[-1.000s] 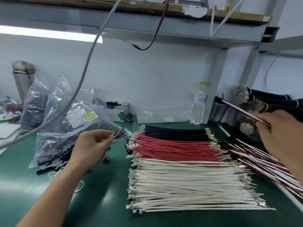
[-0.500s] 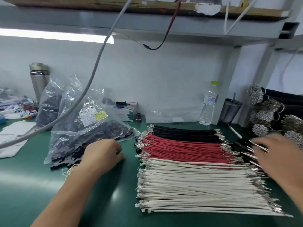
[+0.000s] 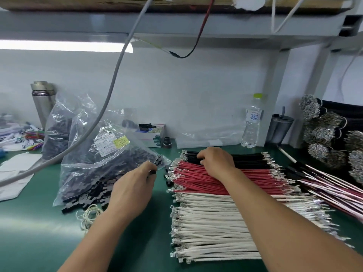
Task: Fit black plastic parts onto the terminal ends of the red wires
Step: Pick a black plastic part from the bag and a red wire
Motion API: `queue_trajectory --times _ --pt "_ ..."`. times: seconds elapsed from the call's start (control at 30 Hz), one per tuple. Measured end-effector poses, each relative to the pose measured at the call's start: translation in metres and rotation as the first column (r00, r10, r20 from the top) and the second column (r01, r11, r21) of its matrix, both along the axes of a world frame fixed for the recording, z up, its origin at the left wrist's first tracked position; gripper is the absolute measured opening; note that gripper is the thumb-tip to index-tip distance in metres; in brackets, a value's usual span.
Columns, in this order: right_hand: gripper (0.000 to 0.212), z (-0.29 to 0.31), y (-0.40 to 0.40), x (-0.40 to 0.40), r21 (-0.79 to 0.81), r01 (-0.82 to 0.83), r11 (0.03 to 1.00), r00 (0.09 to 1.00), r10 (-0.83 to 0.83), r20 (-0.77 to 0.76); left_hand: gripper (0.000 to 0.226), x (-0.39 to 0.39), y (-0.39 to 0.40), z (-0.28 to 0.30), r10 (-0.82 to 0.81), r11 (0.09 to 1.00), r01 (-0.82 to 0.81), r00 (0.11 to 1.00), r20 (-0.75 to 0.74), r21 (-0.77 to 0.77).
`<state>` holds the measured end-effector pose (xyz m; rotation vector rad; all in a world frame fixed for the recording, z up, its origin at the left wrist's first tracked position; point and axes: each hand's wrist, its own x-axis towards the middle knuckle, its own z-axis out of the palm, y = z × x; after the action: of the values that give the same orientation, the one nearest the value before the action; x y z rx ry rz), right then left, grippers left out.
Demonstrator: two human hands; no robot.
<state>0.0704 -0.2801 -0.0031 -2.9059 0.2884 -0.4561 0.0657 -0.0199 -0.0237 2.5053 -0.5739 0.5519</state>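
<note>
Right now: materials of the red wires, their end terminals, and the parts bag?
Red wires: matte insulation, likely PVC or silicone; soft, no glare. Terminals: bright crimped metal, probably tin-plated; silvery glints. Bag: thin clear plastic film; crinkled, shiny, contents visible.

From my remote view I see two bare forearms reaching in from the bottom edge, with no sleeves anywhere along them. My left hand [image 3: 135,185] and right hand [image 3: 217,162] are ungloved. I can make out no rings, watch or wristband on either wrist, and the fingernails are too small to judge.
</note>
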Motion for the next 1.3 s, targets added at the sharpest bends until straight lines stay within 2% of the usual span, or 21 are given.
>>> queue_trajectory --times 0.13,0.23,0.37,0.5,0.57,0.63,0.7,0.8,0.87,0.93,1.03,1.1,1.17,1.23,1.3 --pt "0.016 0.007 -0.007 0.001 -0.021 -0.029 0.999 0.998 0.030 0.049 0.024 -0.003 -0.006 -0.001 -0.090 0.982 0.071 0.991 -0.104 -0.176" --pt "0.019 0.008 -0.011 -0.004 -0.067 -0.043 0.997 0.989 0.052 0.136 0.026 -0.004 -0.010 -0.003 -0.161 0.934 0.093 0.971 -0.175 -0.344" --pt "0.020 0.020 -0.020 -0.003 -0.052 -0.015 0.999 0.981 0.025 0.191 0.032 -0.006 -0.011 -0.001 -0.159 0.873 0.052 0.971 -0.181 -0.486" --pt "0.018 0.043 -0.029 -0.002 0.028 0.083 0.996 0.935 -0.088 0.345 0.032 -0.008 -0.012 0.001 -0.227 0.734 0.018 0.948 -0.221 -0.679" --pt "0.014 0.058 -0.035 -0.002 0.161 0.106 0.981 0.885 -0.167 0.436 0.033 -0.007 -0.013 0.001 -0.260 0.699 0.028 0.941 -0.217 -0.715" --pt "0.010 0.072 -0.041 -0.003 0.245 0.094 0.965 0.892 -0.191 0.409 0.031 -0.007 -0.015 0.001 -0.279 0.678 0.025 0.933 -0.226 -0.735" --pt "0.008 0.083 -0.047 -0.007 0.250 0.096 0.964 0.899 -0.192 0.395 0.031 -0.009 -0.016 0.001 -0.303 0.664 0.022 0.922 -0.242 -0.747" --pt "0.007 0.106 -0.052 -0.020 0.268 0.050 0.962 0.822 -0.192 0.536 0.033 -0.010 -0.016 0.002 -0.326 0.641 0.016 0.911 -0.253 -0.767" --pt "0.010 0.121 -0.054 -0.029 0.239 0.005 0.971 0.730 -0.167 0.662 0.034 -0.010 -0.016 0.003 -0.336 0.616 0.009 0.908 -0.252 -0.787" --pt "0.015 0.135 -0.053 -0.037 0.162 -0.020 0.987 0.637 -0.112 0.763 0.034 -0.010 -0.015 0.003 -0.357 0.588 0.010 0.900 -0.249 -0.809" --pt "0.020 0.143 -0.043 -0.055 0.002 0.004 1.000 0.574 -0.003 0.819 0.034 -0.013 -0.014 0.004 -0.406 0.551 0.043 0.886 -0.223 -0.833" --pt "0.019 0.132 -0.027 -0.072 -0.131 -0.014 0.991 0.576 0.115 0.809 0.032 -0.015 -0.015 0.007 -0.458 0.518 0.070 0.864 -0.207 -0.852" --pt "0.016 0.101 -0.007 -0.088 -0.220 -0.112 0.969 0.622 0.241 0.745 0.032 -0.018 -0.015 0.010 -0.506 0.496 0.093 0.839 -0.200 -0.863" --pt "0.012 0.060 0.011 -0.102 -0.177 -0.213 0.961 0.713 0.277 0.643 0.031 -0.019 -0.017 0.010 -0.535 0.494 0.090 0.815 -0.221 -0.865" --pt "0.009 0.025 0.026 -0.111 -0.099 -0.268 0.958 0.763 0.274 0.585 0.029 -0.022 -0.019 0.010 -0.571 0.486 0.089 0.786 -0.239 -0.870"
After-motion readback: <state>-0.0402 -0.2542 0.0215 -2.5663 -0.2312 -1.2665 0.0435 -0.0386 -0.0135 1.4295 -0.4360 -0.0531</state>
